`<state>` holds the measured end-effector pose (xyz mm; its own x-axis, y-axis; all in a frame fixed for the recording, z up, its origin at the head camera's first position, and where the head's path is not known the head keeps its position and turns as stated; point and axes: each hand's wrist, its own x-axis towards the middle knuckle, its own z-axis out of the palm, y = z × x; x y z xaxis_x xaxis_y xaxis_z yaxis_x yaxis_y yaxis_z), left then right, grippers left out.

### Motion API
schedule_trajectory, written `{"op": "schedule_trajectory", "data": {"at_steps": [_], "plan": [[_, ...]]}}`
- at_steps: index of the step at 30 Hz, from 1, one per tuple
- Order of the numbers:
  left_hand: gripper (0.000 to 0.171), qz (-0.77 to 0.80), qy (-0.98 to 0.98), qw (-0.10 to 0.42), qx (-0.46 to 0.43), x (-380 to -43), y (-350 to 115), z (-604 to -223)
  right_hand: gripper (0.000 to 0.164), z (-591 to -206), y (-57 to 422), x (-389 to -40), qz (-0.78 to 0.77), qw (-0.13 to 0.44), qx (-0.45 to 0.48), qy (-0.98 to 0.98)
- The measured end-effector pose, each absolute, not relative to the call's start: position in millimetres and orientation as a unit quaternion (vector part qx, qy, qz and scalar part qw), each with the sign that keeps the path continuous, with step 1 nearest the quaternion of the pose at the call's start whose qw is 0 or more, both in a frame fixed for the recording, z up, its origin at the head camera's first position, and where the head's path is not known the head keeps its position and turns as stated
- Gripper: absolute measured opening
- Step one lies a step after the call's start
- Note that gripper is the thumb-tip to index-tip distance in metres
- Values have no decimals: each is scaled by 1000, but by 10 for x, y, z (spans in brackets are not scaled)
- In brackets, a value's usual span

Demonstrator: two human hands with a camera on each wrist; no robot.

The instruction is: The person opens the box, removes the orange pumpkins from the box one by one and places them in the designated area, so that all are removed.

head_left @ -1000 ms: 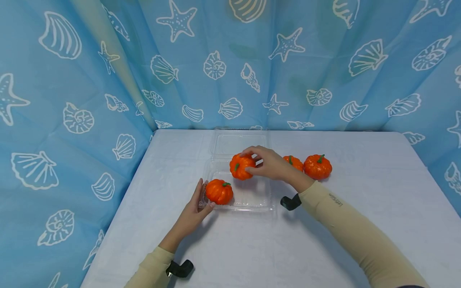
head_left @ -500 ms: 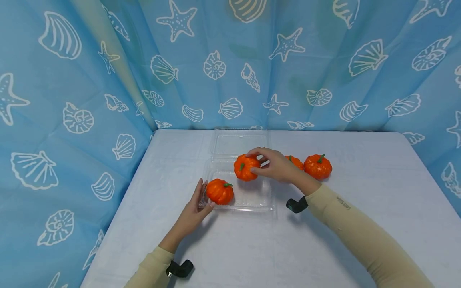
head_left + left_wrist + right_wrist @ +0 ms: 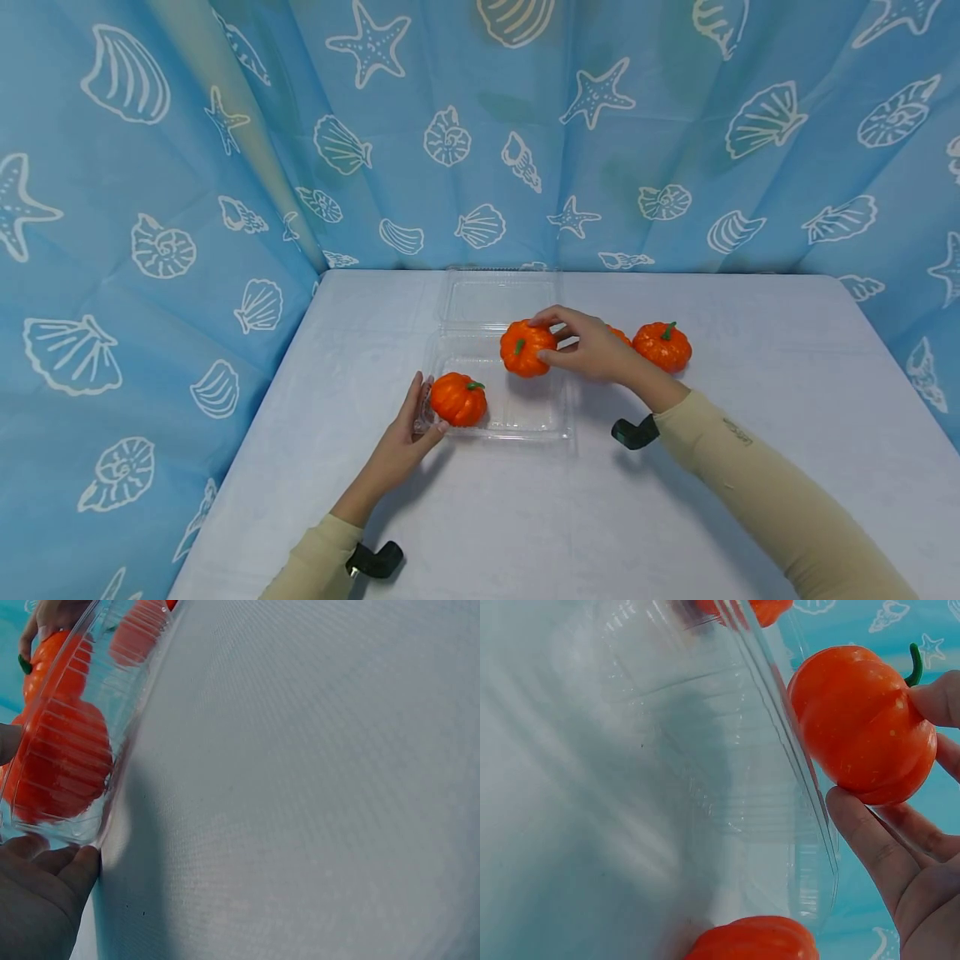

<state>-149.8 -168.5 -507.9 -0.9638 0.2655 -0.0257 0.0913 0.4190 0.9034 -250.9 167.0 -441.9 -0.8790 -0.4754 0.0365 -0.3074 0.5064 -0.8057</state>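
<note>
An orange toy pumpkin with a green stem is in my right hand, above the right part of a clear plastic clamshell container. Thumb and fingers pinch that pumpkin from its right side, as the right wrist view shows with the held pumpkin over the container's rim. Inside the tray's left end sits a second pumpkin. My left hand holds the container's left front corner, thumb at the front and fingers along the left wall.
On the white table, right of the container, rest a pumpkin and another pumpkin, mostly hidden behind my right hand. The container's lid lies open toward the back. A blue shell-print curtain rises behind.
My right hand has shifted a little to the right with its pumpkin, covering more of the pumpkin behind it. The left hand has stayed in place.
</note>
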Motion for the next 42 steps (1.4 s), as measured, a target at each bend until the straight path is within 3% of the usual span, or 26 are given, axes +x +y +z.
{"op": "schedule_trajectory", "data": {"at_steps": [42], "plan": [[90,530,838,80,104,-1489,-1680,-5070,49,-4422,2264,-2225,-440,63,-185,877]]}}
